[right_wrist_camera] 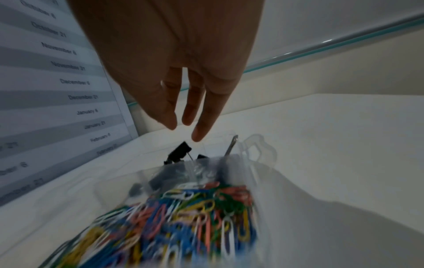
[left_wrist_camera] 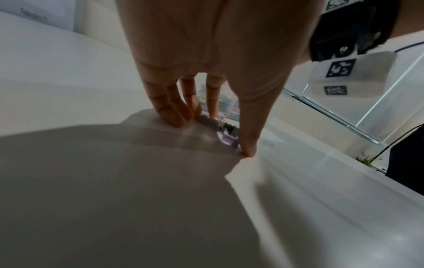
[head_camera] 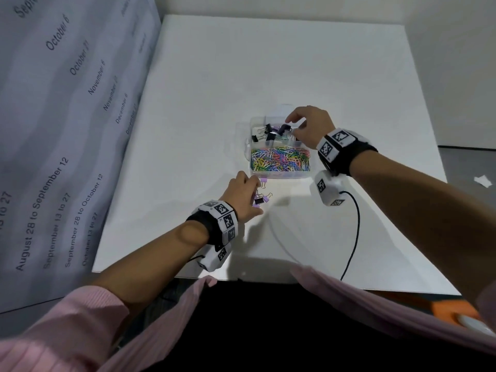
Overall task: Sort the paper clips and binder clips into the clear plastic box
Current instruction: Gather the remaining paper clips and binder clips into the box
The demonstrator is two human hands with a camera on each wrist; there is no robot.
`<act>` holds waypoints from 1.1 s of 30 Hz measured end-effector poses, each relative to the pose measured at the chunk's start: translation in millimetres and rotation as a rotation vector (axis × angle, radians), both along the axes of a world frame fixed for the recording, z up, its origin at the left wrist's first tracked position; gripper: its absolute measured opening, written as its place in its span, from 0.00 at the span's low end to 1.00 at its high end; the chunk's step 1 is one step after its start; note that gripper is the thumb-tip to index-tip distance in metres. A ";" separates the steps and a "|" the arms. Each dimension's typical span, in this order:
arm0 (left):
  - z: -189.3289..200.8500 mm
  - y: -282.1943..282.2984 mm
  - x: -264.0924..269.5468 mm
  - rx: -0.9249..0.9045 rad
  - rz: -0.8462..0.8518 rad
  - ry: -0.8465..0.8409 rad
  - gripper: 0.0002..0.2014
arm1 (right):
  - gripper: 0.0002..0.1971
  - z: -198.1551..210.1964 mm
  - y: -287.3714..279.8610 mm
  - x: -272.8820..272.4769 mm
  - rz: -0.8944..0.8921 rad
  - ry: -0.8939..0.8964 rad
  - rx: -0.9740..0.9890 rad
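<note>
The clear plastic box (head_camera: pixel 279 173) stands open on the white tabletop (head_camera: pixel 268 63), near its middle. Its near compartment is filled with coloured paper clips (head_camera: pixel 280 159); the far compartment holds several binder clips (head_camera: pixel 271 131), black and dark purple, lying at mixed angles. The box's clear lid tab shows at the far side.

Right hand (head_camera: pixel 312 126): positioned over the far compartment, above the binder clips. In the right wrist view the fingers (right_wrist_camera: pixel 201 127) point down, straight and slightly spread, with nothing between them; this grip is open. A black binder clip (right_wrist_camera: pixel 181 150) lies just below the fingertips, apart from them.

Left hand (head_camera: pixel 241 194): on the tabletop just in front of the box's near left corner. A small group of loose binder clips (head_camera: pixel 261 197), lilac and black, lies at its fingers. In the left wrist view the fingertips (left_wrist_camera: pixel 176 119) and thumb tip press down on the tabletop on either side of these clips, bracketing them. Whether the grip has closed on any clip cannot be told.

Both wrists carry black bands with white marker blocks. A black cable (head_camera: pixel 354 232) runs across the tabletop's near right side. A printed date sheet (head_camera: pixel 53 130) stands along the left.
</note>
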State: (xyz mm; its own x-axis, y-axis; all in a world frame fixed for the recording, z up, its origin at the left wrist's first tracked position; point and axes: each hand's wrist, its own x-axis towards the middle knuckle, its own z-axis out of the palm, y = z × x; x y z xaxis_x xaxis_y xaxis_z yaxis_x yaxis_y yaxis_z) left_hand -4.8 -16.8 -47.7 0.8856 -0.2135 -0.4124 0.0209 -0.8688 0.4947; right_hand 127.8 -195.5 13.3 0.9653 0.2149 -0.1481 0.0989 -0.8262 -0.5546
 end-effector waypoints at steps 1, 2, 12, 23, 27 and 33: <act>0.3 -1.5 1.4 -0.011 -0.009 0.016 0.30 | 0.11 -1.3 -1.3 -7.9 0.005 -0.014 0.037; 1.1 -3.3 2.6 -0.021 -0.015 0.033 0.29 | 0.11 -1.9 -1.0 -17.3 0.025 -0.024 0.072; 8.4 -8.6 8.3 0.036 -0.134 0.080 0.13 | 0.14 -36.2 5.2 -100.6 0.527 0.126 -0.028; 9.3 20.2 2.3 0.153 -0.115 -0.026 0.07 | 0.30 -55.1 22.7 -104.9 0.574 0.137 -0.141; 9.1 23.0 1.2 0.153 -0.114 -0.025 0.07 | 0.19 -60.1 22.7 -105.1 0.522 0.176 -0.122; 10.7 20.0 6.3 0.105 -0.083 0.024 0.06 | 0.06 -58.4 18.2 -107.8 0.436 0.249 -0.158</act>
